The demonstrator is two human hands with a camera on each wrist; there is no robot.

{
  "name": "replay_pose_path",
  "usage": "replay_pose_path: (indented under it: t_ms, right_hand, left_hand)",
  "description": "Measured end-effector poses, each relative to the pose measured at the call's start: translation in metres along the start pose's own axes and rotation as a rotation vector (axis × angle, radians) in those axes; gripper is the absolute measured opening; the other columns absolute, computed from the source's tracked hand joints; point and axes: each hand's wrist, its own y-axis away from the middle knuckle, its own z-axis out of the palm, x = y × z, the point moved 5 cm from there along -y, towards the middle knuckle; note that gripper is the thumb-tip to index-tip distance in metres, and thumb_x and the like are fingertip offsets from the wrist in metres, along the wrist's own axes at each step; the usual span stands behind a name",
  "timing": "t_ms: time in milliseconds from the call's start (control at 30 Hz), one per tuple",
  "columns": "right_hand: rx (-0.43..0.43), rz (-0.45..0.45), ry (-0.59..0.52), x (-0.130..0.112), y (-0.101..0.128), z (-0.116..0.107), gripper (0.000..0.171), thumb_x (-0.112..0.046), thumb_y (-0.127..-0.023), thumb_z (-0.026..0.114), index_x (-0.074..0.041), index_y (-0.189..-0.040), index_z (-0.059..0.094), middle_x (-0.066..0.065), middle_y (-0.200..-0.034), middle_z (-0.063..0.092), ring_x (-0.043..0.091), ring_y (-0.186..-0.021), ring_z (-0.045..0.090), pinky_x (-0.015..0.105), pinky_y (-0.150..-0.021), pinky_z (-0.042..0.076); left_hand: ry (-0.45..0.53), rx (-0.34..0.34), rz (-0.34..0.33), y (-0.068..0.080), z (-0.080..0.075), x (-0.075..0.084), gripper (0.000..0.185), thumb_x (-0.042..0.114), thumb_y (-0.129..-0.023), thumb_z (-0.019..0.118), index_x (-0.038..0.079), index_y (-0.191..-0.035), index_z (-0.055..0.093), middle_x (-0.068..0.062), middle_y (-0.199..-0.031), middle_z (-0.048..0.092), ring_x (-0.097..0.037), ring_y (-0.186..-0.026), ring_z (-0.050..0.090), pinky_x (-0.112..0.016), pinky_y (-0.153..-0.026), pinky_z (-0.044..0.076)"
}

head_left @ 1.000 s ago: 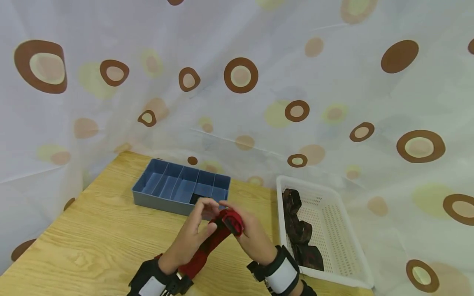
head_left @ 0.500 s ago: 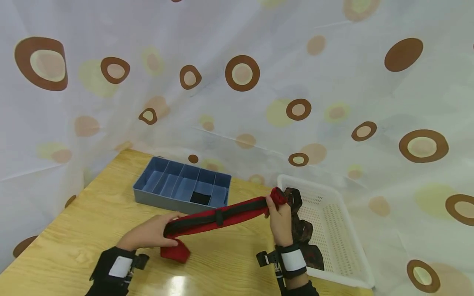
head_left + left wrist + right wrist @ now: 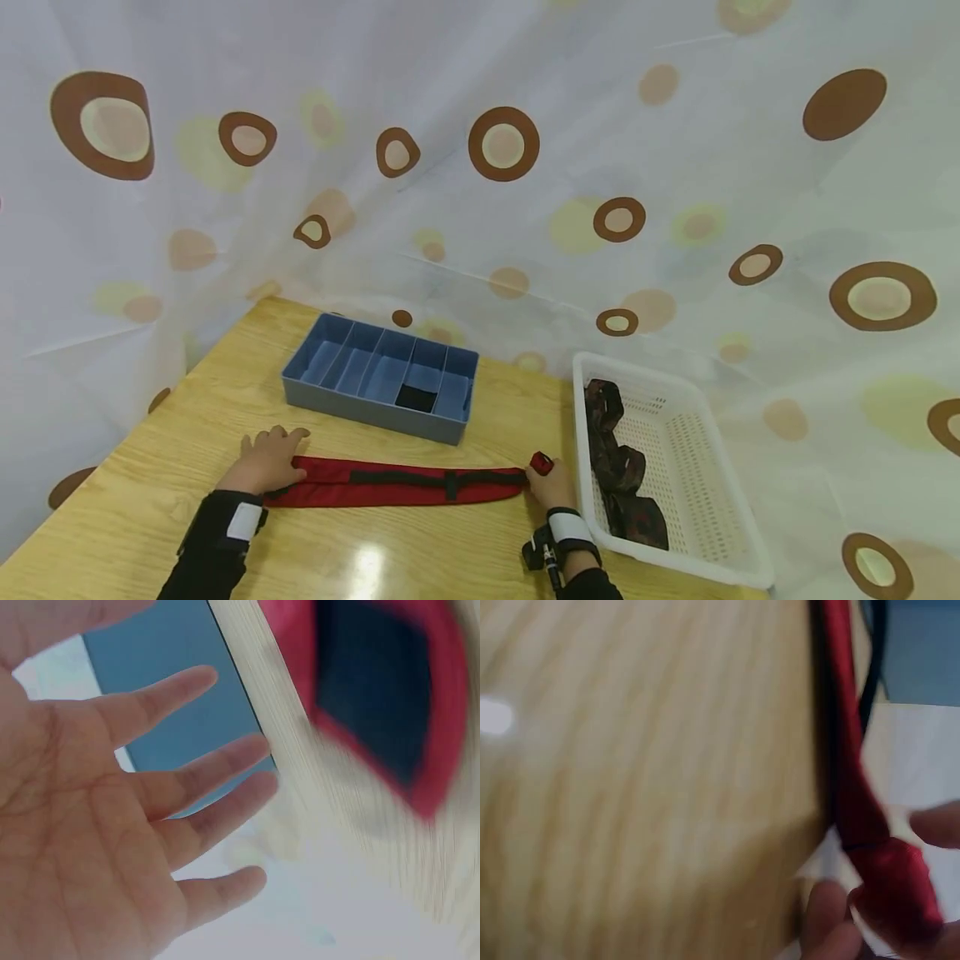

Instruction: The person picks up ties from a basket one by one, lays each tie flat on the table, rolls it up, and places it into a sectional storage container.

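A long red cloth band with a black strip and a small black loop along it lies stretched out across the table. At its left end is my left hand. The left wrist view shows that hand with fingers spread and straight, apart from the red, black-centred end. My right hand holds the band's right end, where a small red rolled bit sticks up. In the right wrist view the bunched red end sits between the thumb and fingers; part of the grip is cut off.
Behind the band stands a blue-grey divided box, with a black piece in one compartment. Close to my right hand is a white perforated basket with several dark rolled bands. A patterned sheet hangs behind the table.
Both hands moved apart from the middle, drawing the band out lengthwise. It came down from the air onto the table, and my left hand loosened from its end.
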Motion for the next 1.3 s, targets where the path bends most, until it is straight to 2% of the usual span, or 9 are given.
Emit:
replay_pose_path:
  t_ms: [67,167,400,500,633,833,1000,1133,1300]
  right_hand:
    - [-0.037,0.103,0.024,-0.01,0.004,-0.006,0.052,-0.039,-0.088,0.057,0.011,-0.103,0.054,0.019,-0.079,0.058,0.028,-0.065,0.054,0.037,-0.054,0.044]
    - [0.011,0.075,-0.016,-0.047,0.018,-0.024,0.042,-0.029,-0.089,0.058,0.011,-0.104,0.057,0.022,-0.085,0.061,0.028,-0.071,0.058,0.036,-0.059,0.048]
    - [0.163,-0.059,0.106,-0.134,0.053,-0.046,0.02,-0.001,-0.073,0.074,0.005,-0.088,0.063,0.02,-0.078,0.06,0.032,-0.07,0.057,0.042,-0.061,0.049]
    - [0.185,-0.065,0.186,-0.142,0.055,-0.039,0.023,0.001,-0.069,0.077,0.0,-0.086,0.061,0.016,-0.076,0.056,0.027,-0.067,0.053,0.038,-0.057,0.046]
    - [0.193,-0.059,0.212,-0.144,0.053,-0.026,0.026,0.003,-0.068,0.077,-0.005,-0.083,0.058,0.013,-0.079,0.052,0.024,-0.066,0.051,0.036,-0.057,0.046]
    - [0.183,-0.1,0.255,-0.152,0.055,-0.013,0.026,0.004,-0.066,0.078,-0.005,-0.08,0.057,0.012,-0.079,0.051,0.023,-0.063,0.051,0.037,-0.056,0.046]
    - [0.153,-0.122,0.268,-0.155,0.051,-0.015,0.026,0.005,-0.068,0.075,-0.006,-0.08,0.055,0.013,-0.081,0.051,0.024,-0.062,0.052,0.037,-0.054,0.046]
    - [0.142,-0.096,0.271,-0.146,0.046,-0.022,0.025,0.005,-0.07,0.072,-0.004,-0.081,0.051,0.015,-0.081,0.051,0.029,-0.066,0.054,0.039,-0.056,0.046]
    - [0.155,-0.035,0.258,-0.136,0.042,-0.038,0.022,0.004,-0.072,0.07,0.002,-0.081,0.05,0.021,-0.079,0.056,0.036,-0.075,0.057,0.044,-0.064,0.048]
  left_hand:
    - [0.01,0.031,0.037,0.002,0.007,0.019,0.052,0.019,-0.079,0.072,0.0,-0.124,0.054,-0.031,-0.119,0.052,-0.052,-0.109,0.047,-0.072,-0.093,0.029]
    - [0.06,0.035,0.107,0.004,0.024,0.055,0.049,0.016,-0.08,0.072,0.001,-0.124,0.055,-0.03,-0.127,0.049,-0.05,-0.119,0.044,-0.07,-0.098,0.028]
    - [0.102,-0.146,0.363,0.001,0.072,0.153,0.053,0.016,-0.081,0.071,0.007,-0.13,0.053,-0.022,-0.142,0.04,-0.04,-0.133,0.036,-0.063,-0.107,0.026]
    - [0.03,-0.17,0.431,-0.011,0.088,0.184,0.059,0.023,-0.084,0.069,0.012,-0.138,0.046,-0.015,-0.149,0.036,-0.034,-0.137,0.034,-0.058,-0.11,0.027]
    - [-0.061,-0.179,0.433,-0.033,0.106,0.201,0.063,0.031,-0.088,0.063,0.015,-0.144,0.039,-0.008,-0.153,0.032,-0.028,-0.141,0.031,-0.054,-0.112,0.026]
    - [-0.169,-0.258,0.371,-0.038,0.119,0.191,0.065,0.034,-0.085,0.065,0.019,-0.143,0.041,-0.002,-0.152,0.035,-0.024,-0.141,0.032,-0.054,-0.111,0.028]
    - [-0.064,-0.336,0.396,-0.032,0.11,0.173,0.072,0.031,-0.084,0.067,0.023,-0.147,0.034,-0.004,-0.157,0.023,-0.026,-0.145,0.022,-0.058,-0.113,0.02]
    - [0.0,-0.384,0.331,-0.02,0.095,0.14,0.075,0.023,-0.081,0.067,0.024,-0.147,0.032,-0.005,-0.157,0.02,-0.027,-0.146,0.018,-0.064,-0.112,0.013]
    - [0.022,-0.379,0.219,-0.006,0.069,0.079,0.06,0.023,-0.088,0.061,0.025,-0.144,0.039,-0.012,-0.156,0.02,-0.036,-0.144,0.018,-0.07,-0.108,0.01]
